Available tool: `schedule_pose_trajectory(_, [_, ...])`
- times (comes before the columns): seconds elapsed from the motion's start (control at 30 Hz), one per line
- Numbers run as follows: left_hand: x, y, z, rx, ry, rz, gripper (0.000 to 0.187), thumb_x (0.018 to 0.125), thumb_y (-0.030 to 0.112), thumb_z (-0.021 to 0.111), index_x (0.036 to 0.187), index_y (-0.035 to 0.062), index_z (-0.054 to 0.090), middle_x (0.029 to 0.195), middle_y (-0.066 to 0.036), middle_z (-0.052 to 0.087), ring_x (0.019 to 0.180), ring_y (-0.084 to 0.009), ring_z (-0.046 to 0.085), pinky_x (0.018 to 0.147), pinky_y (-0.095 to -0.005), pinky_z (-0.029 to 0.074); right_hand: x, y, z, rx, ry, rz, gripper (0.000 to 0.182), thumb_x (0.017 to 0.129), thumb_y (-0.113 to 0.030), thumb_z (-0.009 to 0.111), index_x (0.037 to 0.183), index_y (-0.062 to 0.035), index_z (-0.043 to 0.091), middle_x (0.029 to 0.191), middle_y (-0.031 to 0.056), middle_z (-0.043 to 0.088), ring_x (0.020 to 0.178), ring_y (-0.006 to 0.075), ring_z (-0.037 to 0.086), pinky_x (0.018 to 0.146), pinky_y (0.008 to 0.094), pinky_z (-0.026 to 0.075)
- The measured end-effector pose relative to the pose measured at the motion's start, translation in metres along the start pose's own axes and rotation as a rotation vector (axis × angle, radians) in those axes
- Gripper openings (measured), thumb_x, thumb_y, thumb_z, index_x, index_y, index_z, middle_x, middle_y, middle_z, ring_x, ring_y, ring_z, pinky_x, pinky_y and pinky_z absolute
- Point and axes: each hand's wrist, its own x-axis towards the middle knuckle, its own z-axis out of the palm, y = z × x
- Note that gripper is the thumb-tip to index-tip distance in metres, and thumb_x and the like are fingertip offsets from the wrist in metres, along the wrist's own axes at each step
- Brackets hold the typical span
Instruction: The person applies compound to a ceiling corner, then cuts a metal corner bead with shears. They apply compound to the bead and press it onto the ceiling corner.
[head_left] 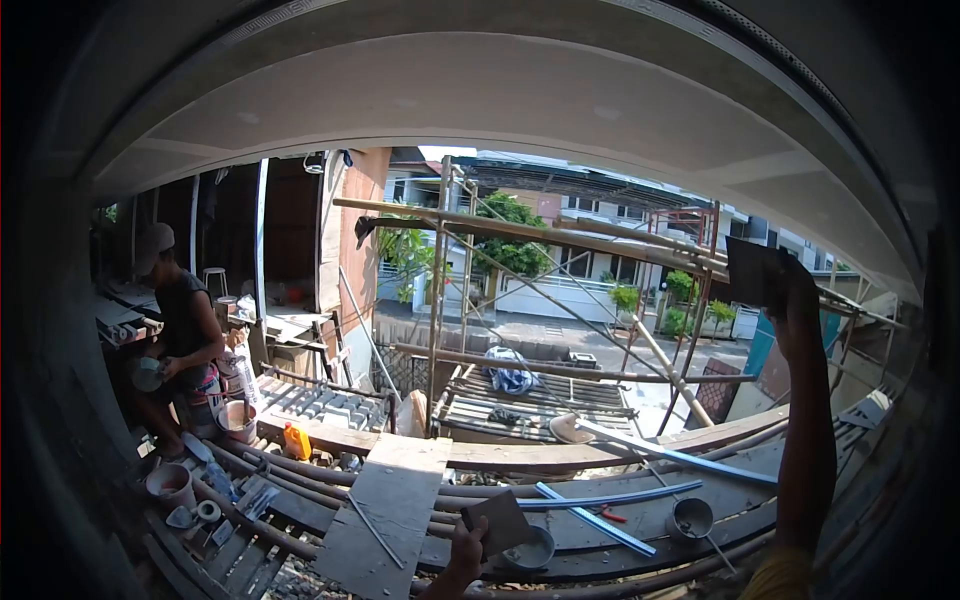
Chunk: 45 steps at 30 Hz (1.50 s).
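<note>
Low in the middle, my left hand (466, 550) has its fingers closed on a grey, square flat scraper (497, 524). Just to the right of that scraper stands a round bowl (536, 549) on the planks. My right hand (797, 290), on a raised arm at the right, grips a wide dark scraper (750, 272) whose flat blade shows against the bright street. Above it spreads the pale ceiling board (480, 90), with lighter patches and joint strips. The handles of both scrapers are hidden by my hands.
A co-worker (185, 330) sits at the left, holding a bowl. Buckets (238, 420), an orange container (297, 441), metal channels (595, 520) and a second bowl (691, 518) lie about. Bamboo scaffolding (437, 300) stands ahead. The plank floor (385, 510) has gaps between poles.
</note>
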Motion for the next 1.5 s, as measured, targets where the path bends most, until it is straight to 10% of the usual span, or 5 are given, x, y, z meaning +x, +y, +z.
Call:
schedule_pose_trajectory(0.3, [-0.040,0.043,0.026,-0.358,-0.246,-0.095,0.035,0.099,0.020,0.054,0.129,0.0037,0.044,0.115,-0.011,0.059,0.103,-0.0220,0.063,0.085,-0.0370,0.057,-0.246,0.251,0.081,-0.035,-0.740,1.253,0.025,0.089,-0.019,0.067,0.103,0.0015,0.062,0.080,0.0042,0.060,0.065,0.0094,0.054,0.053,0.0224,0.041])
schedule_pose_trajectory(0.43, [-0.029,0.067,0.010,-0.518,-0.361,-0.070,0.038,0.099,0.023,0.054,0.131,0.0074,0.043,0.116,-0.012,0.059,0.102,-0.0247,0.064,0.084,-0.0382,0.057,-0.188,0.264,0.062,-0.544,-0.387,0.571,0.015,0.087,-0.007,0.064,0.095,0.0027,0.057,0.070,0.0097,0.059,0.054,0.0151,0.060,0.041,0.0289,0.045])
schedule_pose_trajectory(0.63, [-0.012,0.037,-0.001,-0.510,-0.272,-0.054,0.037,0.098,0.020,0.054,0.130,0.0053,0.042,0.118,-0.013,0.059,0.105,-0.0274,0.063,0.086,-0.0420,0.057,-0.029,0.101,0.156,0.265,-0.093,-0.021,0.018,0.084,-0.004,0.057,0.101,-0.0086,0.050,0.091,0.0073,0.057,0.078,0.0205,0.064,0.048,0.0318,0.056])
schedule_pose_trajectory(0.8, [-0.023,0.051,0.012,-0.361,-0.113,-0.097,0.032,0.098,0.013,0.052,0.127,0.0025,0.042,0.115,-0.014,0.058,0.102,-0.0275,0.063,0.085,-0.0411,0.057,0.039,-0.036,0.232,-1.056,0.332,-1.511,0.022,0.087,-0.008,0.062,0.109,-0.0091,0.056,0.097,0.0065,0.063,0.085,0.0255,0.062,0.073,0.0377,0.053])
schedule_pose_trajectory(1.5, [-0.027,0.004,0.027,0.052,-0.225,-0.051,0.039,0.095,0.016,0.060,0.125,-0.0050,0.046,0.111,-0.017,0.058,0.101,-0.0250,0.057,0.091,-0.0365,0.045,0.128,-0.127,0.303,-1.702,0.475,-1.821,0.036,0.088,-0.004,0.053,0.124,-0.0064,0.050,0.108,0.0137,0.059,0.096,0.0313,0.061,0.077,0.0409,0.056])
